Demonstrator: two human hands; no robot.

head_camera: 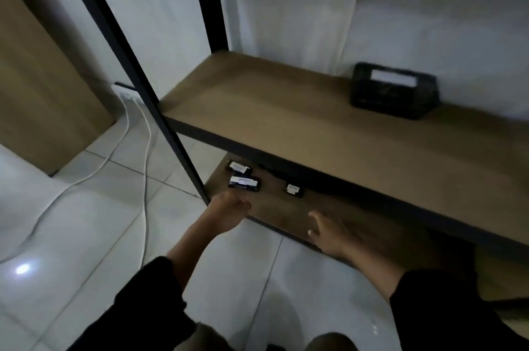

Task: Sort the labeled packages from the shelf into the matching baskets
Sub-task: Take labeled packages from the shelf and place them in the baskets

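Both hands reached toward the lower shelf [289,207] and held nothing. Left hand [229,211] hung at the shelf's front left corner, fingers loosely bent, its fingertips just short of the nearest package [244,183]; whether they touched it could not be told in the blur. Right hand [329,232] hovered over the shelf's front edge, fingers relaxed and slightly spread, apart from every package. Three dark packages with white labels lay on the lower shelf: the nearest one, a second [239,167] just behind it, and a third [294,189] to their right. On the upper shelf [272,110] stood a black basket [395,90] with a white label.
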